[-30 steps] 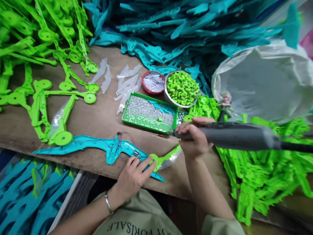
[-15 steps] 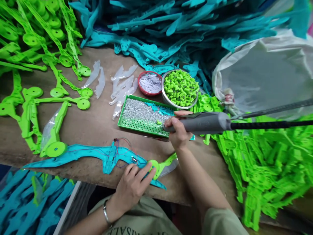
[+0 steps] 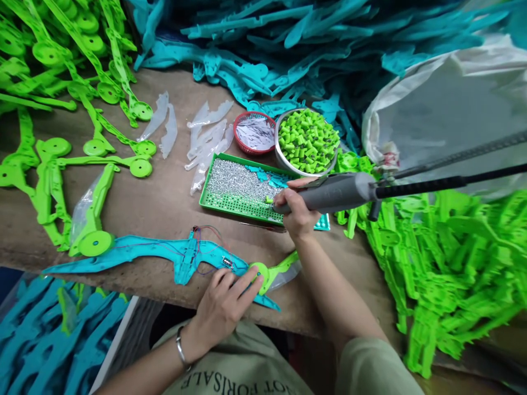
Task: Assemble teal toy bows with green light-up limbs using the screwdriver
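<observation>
My left hand (image 3: 226, 300) lies with fingers spread on the right part of a blue bow-shaped piece (image 3: 144, 251), its fingertips at the round green part (image 3: 259, 276). Red and dark wires run along the blue piece. My right hand (image 3: 298, 213) is closed round a grey power screwdriver (image 3: 333, 193), which lies level with its tip over the green tray (image 3: 242, 211). That tray holds many small silver screws (image 3: 230, 178) and some blue bits. Another green arm (image 3: 95, 241) with a clear fin joins the bow's left part.
Behind the tray stand a red basket (image 3: 251, 149) of pale strips and a metal bowl (image 3: 284, 159) of green caps. Green parts (image 3: 453, 274) are heaped right and back left, blue parts (image 3: 255, 38) at the back. A white sack (image 3: 444, 104) stands at the right.
The view has shifted slightly. The screwdriver's rear end has tilted a little, its tip still over the tray. My left hand stays on the blue piece.
</observation>
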Action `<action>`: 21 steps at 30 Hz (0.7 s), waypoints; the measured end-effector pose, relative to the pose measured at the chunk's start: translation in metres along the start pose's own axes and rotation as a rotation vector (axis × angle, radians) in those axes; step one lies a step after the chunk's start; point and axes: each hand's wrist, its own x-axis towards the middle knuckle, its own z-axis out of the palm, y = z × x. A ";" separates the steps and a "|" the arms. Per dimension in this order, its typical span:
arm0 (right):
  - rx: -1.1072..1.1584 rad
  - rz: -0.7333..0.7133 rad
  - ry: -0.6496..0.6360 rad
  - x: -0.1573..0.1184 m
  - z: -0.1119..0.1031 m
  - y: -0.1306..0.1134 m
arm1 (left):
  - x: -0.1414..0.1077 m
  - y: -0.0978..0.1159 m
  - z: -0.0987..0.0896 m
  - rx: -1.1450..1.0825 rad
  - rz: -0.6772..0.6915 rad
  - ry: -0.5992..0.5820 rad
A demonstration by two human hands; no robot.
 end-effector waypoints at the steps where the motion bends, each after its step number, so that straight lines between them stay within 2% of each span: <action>1: -0.009 0.004 -0.008 0.001 0.000 0.001 | 0.001 0.000 0.000 0.006 0.007 -0.002; 5: -0.037 -0.014 0.007 0.004 0.002 -0.009 | 0.003 -0.001 0.000 0.047 0.027 0.000; 10: 0.039 -0.088 0.046 -0.011 -0.010 -0.061 | 0.005 0.000 -0.001 0.104 0.020 -0.050; 14: 0.018 -0.065 -0.035 -0.043 -0.035 -0.094 | 0.006 0.001 -0.002 0.115 0.021 -0.079; 17: 0.003 -0.028 -0.040 -0.067 -0.050 -0.098 | 0.006 0.000 -0.002 0.084 0.025 -0.078; 21: 0.004 -0.007 0.008 -0.082 -0.057 -0.090 | 0.007 -0.001 -0.001 0.088 0.018 -0.066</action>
